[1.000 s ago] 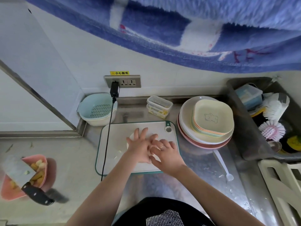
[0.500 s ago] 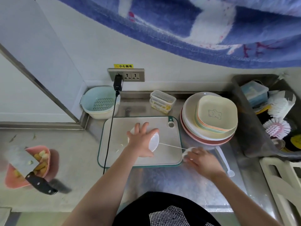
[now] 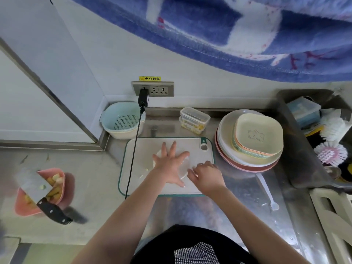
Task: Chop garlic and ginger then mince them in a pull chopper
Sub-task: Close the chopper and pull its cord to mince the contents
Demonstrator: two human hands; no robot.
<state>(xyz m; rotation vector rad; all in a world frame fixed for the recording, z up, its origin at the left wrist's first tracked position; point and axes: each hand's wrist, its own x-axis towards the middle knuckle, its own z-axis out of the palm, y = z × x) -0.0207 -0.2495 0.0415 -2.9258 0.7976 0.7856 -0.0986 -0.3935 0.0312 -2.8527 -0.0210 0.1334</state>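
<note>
Two hands work the pull chopper point(image 3: 183, 168) on the cutting board point(image 3: 144, 149): the left hand point(image 3: 169, 164) presses flat on its lid with fingers spread, and the right hand point(image 3: 206, 175), just right of that hold, has fingers curled, apparently round the pull handle, though the handle itself is hidden. Judged risk: with only a flat palm and no wrap, a hard pull toward the right could slide or tip the chopper off the board. Legible writing: a yellow label point(image 3: 150, 78) above the wall socket point(image 3: 153, 89) reads "小心触电"; no brand is readable.
</note>
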